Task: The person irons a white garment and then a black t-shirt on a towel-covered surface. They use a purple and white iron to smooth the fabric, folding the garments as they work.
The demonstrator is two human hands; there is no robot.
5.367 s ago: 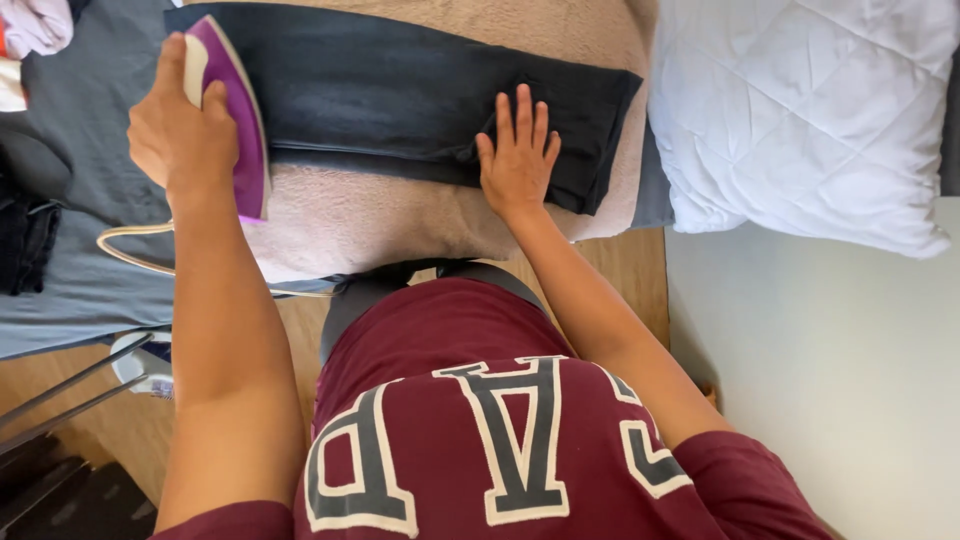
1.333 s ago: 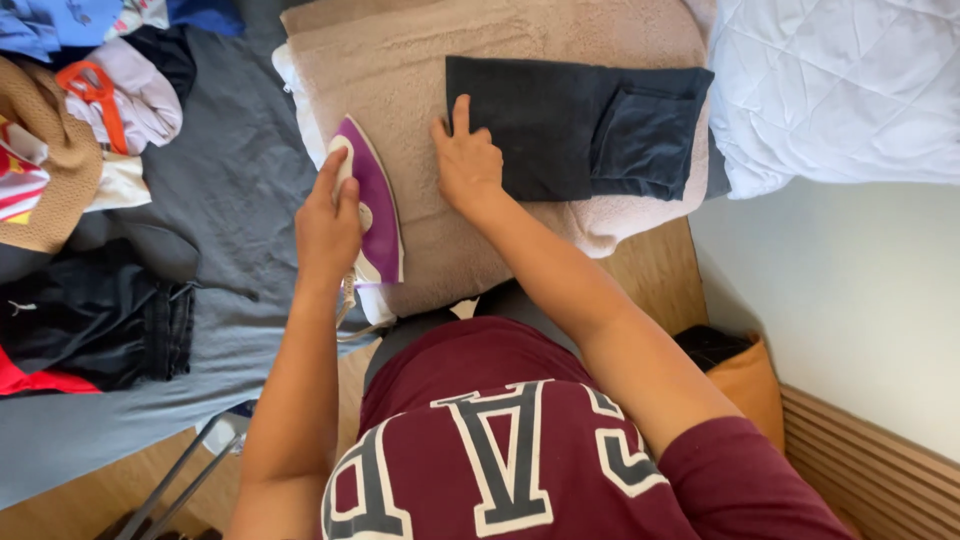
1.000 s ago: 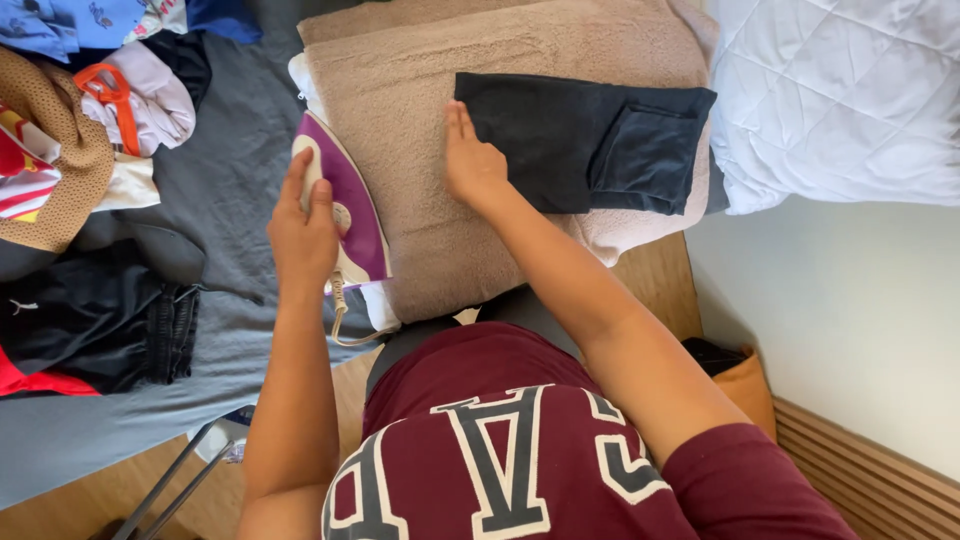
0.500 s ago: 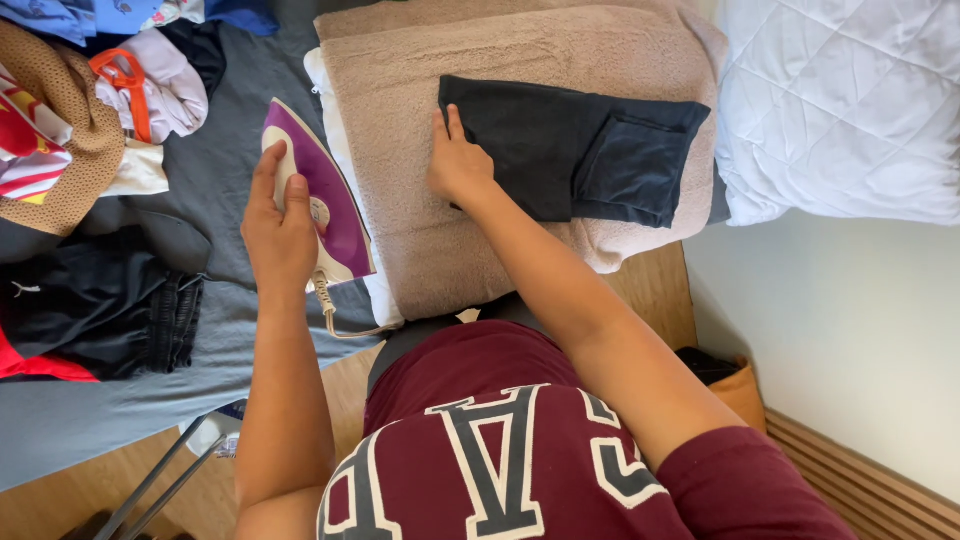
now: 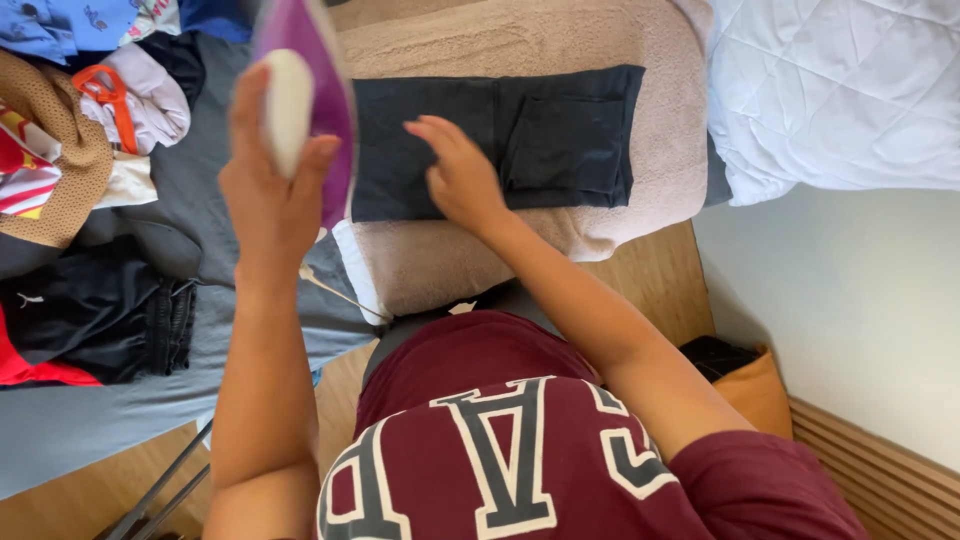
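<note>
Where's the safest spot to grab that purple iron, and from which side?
Grab the purple iron by its white handle, probably from the back end, where the left hand wraps it now. It's lifted off the tan towel, with its flat plate facing away from the hand. That plate is likely hot.

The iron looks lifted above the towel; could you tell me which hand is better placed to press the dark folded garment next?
Left, probably: the left hand grips the iron, while the right hand lies flat on the dark folded garment.

A white quilt [image 5: 850,90] lies right; piled clothes [image 5: 90,150] left; wooden floor [image 5: 660,280] below.
</note>
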